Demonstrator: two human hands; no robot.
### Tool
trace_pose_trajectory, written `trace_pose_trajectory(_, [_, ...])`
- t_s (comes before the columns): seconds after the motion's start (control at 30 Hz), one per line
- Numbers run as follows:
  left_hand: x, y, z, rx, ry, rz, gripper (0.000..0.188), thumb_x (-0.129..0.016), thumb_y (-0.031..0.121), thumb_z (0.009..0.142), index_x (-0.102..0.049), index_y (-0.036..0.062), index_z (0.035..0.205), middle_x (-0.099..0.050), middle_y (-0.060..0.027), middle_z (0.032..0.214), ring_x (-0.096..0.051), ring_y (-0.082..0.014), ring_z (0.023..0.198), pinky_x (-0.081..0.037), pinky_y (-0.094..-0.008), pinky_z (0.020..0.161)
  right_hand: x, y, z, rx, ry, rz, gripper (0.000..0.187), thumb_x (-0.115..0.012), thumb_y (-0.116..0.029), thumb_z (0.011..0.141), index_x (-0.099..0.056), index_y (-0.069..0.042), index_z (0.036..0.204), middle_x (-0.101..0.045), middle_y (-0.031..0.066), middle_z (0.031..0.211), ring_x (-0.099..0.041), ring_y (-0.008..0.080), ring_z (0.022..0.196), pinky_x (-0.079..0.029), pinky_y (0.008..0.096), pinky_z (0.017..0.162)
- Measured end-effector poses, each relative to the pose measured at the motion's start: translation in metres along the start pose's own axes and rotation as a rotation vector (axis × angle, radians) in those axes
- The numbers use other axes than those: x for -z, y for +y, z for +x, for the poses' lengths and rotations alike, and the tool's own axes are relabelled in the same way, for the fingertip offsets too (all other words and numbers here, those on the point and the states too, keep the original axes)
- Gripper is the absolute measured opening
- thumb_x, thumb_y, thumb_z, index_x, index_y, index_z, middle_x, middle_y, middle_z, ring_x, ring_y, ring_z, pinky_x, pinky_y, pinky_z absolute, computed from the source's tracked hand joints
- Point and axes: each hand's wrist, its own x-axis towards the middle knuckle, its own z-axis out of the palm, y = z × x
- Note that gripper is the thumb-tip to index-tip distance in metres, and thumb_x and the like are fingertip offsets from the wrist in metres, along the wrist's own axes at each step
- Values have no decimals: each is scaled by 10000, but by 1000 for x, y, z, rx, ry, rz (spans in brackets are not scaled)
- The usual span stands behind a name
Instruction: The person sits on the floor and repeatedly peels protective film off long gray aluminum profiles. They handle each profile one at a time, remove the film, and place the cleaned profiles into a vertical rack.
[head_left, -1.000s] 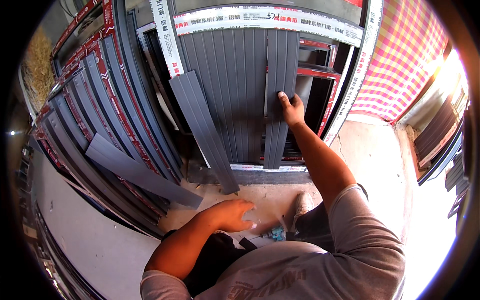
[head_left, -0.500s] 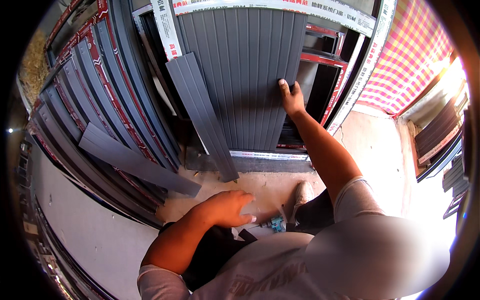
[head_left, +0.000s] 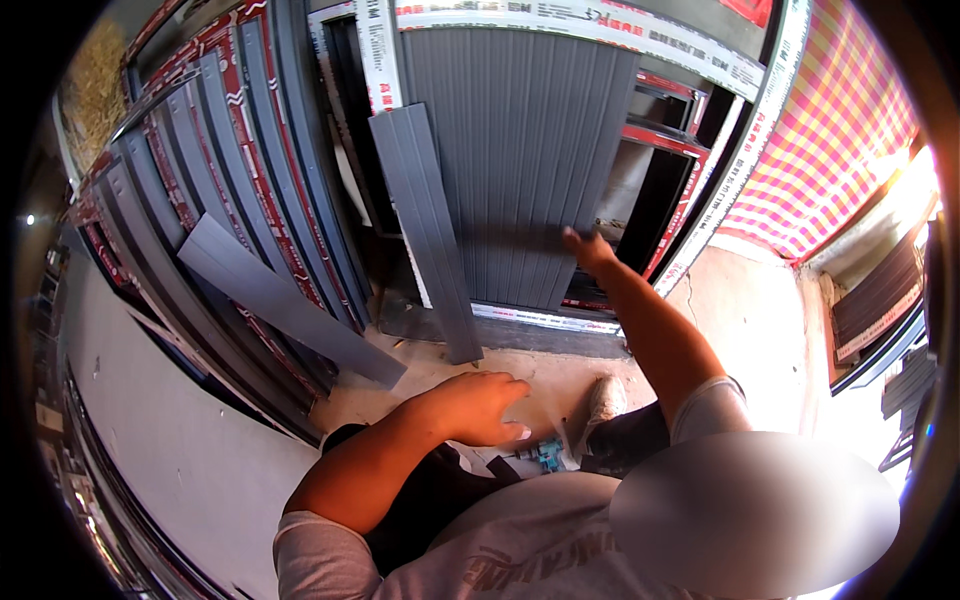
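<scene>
A ribbed dark grey panel (head_left: 520, 150) stands upright inside a frame (head_left: 575, 20) wrapped in white printed film. My right hand (head_left: 592, 250) is at the panel's lower right edge, its thumb toward the ribbed face. Its fingers are blurred and partly hidden, so I cannot make out whether it touches or grips the panel. My left hand (head_left: 487, 408) hovers low over the floor, open and holding nothing, its fingers apart. Just beyond it, a narrow grey strip (head_left: 432, 230) leans against the panel's left side.
At left, several grey profiles with red film (head_left: 250, 150) stand stacked, and another loose grey strip (head_left: 290, 300) leans across them. A teal power tool (head_left: 548, 455) lies on the floor by my shoe (head_left: 606, 400). A checkered cloth (head_left: 810, 130) hangs at right.
My right hand has slid down along the panel's right edge. The whole view has shifted a little, so the frame and strips appear farther right. My left hand stays open.
</scene>
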Motion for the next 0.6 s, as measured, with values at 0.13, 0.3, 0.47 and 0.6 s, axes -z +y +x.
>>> trace_pose_trajectory(0.13, [3,-4,-11,45,21,-20,676,-684,492,936,-583,29,1419,-630,-212,1358,-592,-391,1276,-472,-477,1080,-37,10,-29,187,-278,-440,652,-648,-577,963,-720,7,1245,-716,259,1248,-698,405,1153,-553,454,988])
trace_pose_trajectory(0.3, [0,-14,-14,79,29,-20,674,-697,477,925,-584,14,1401,-648,-218,1301,-609,-395,1236,-482,-478,1055,-41,-127,-77,503,-329,-239,506,-698,-440,934,-720,-17,1210,-692,262,1296,-695,412,1139,-571,437,971])
trace_pose_trajectory(0.47, [-6,-31,-5,77,37,-28,672,-712,452,915,-582,-13,1382,-654,-238,1270,-629,-404,1205,-496,-472,1025,-53,-237,-99,205,-368,71,706,-695,-523,955,-632,46,1368,-696,233,1315,-695,346,1194,-561,413,993])
trace_pose_trajectory(0.6, [0,-30,-7,44,76,-26,640,-714,438,914,-597,-9,1357,-663,-239,1265,-641,-407,1191,-505,-484,1013,-95,-244,-94,130,-465,97,721,-693,-520,971,-602,37,1420,-683,223,1361,-648,341,1287,-519,405,1052])
